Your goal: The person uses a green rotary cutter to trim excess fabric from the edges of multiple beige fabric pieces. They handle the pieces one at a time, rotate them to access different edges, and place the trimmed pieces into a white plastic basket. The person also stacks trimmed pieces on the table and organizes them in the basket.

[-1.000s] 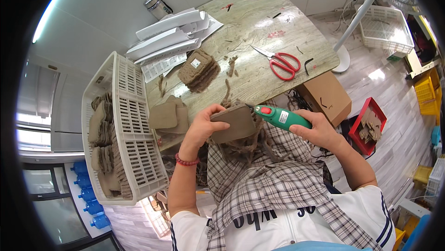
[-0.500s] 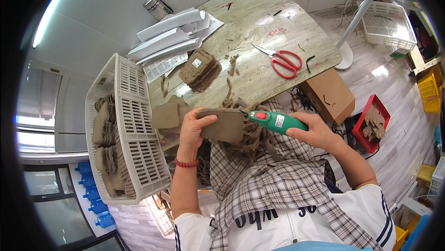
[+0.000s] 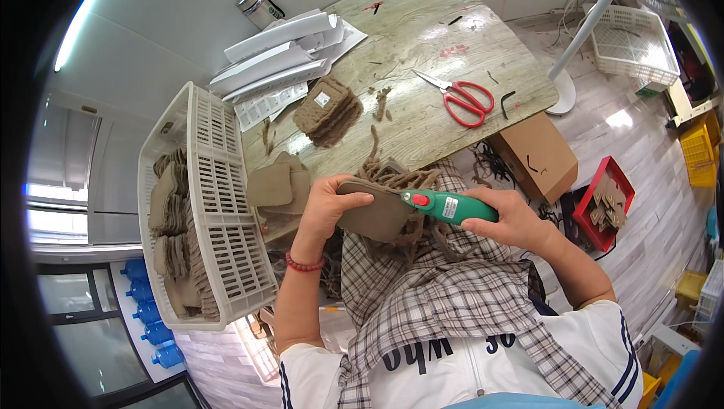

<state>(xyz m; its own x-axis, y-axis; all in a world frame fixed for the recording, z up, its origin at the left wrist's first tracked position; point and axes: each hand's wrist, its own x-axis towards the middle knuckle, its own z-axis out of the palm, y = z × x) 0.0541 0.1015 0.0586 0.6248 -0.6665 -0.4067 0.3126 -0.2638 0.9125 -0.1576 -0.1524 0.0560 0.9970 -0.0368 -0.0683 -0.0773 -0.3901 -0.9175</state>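
My left hand (image 3: 326, 209) pinches a flat brown pad with rounded corners (image 3: 375, 216), thumb on top. A green handheld power tool with a red switch (image 3: 452, 208) lies in the closed grip of my right hand (image 3: 509, 219). Its front end meets the pad's right edge, though the tip itself is too small to make out. Shaggy brown strips of trimmed scrap (image 3: 411, 178) hang around and beneath the pad, over a checked apron (image 3: 437, 296). Just left of my left hand, more smooth brown pads (image 3: 270, 185) lie on the table corner.
On the wooden table (image 3: 407, 47) are red-handled scissors (image 3: 469, 103), a stack of fuzzy brown pads (image 3: 324, 111) and papers (image 3: 279, 62). A white plastic basket (image 3: 230, 213) full of pads stands left. A cardboard box (image 3: 534, 156) and red tray (image 3: 596, 220) sit right.
The pad has turned clockwise, its right end dipping, and my left hand has shifted slightly right with it. The green tool stays against the pad's edge, its front end a little lower.
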